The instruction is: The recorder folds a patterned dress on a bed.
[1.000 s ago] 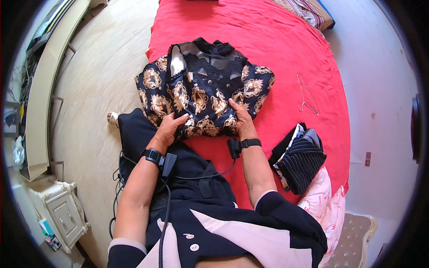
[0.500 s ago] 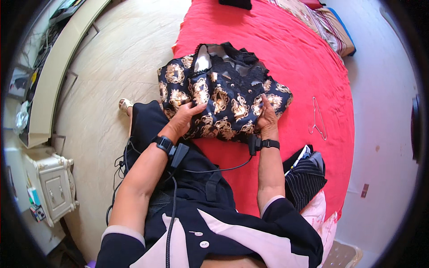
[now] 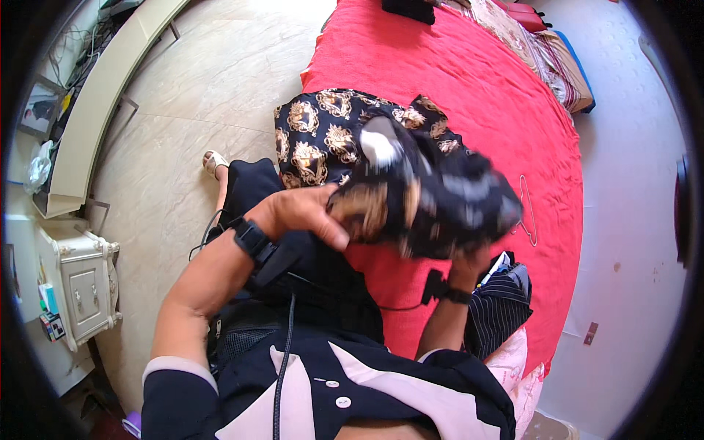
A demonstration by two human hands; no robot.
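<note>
A black blouse [image 3: 314,139] with a gold printed pattern lies partly on the red bedspread. Its upper part, with dark lace at the neck, is raised off the bed and smeared by motion. My left hand [image 3: 304,214] grips the near left edge, thumb on top and fingers hidden under the cloth. At the right side, my right hand [image 3: 471,265] holds the bunched fabric from below, mostly covered and blurred. The printed body of the blouse spreads flat beyond my left hand.
On the red bedspread [image 3: 440,62], a thin white hanger [image 3: 529,213] lies to the right. Nearer me sits a dark pinstriped garment [image 3: 497,306]. Folded black cloth [image 3: 409,10] is at the far end. A cream cabinet [image 3: 88,293] stands left. A cable runs between my wrist straps.
Both hands have lifted the blouse's upper part toward me and to the right. More of the printed body now shows flat on the bed.
</note>
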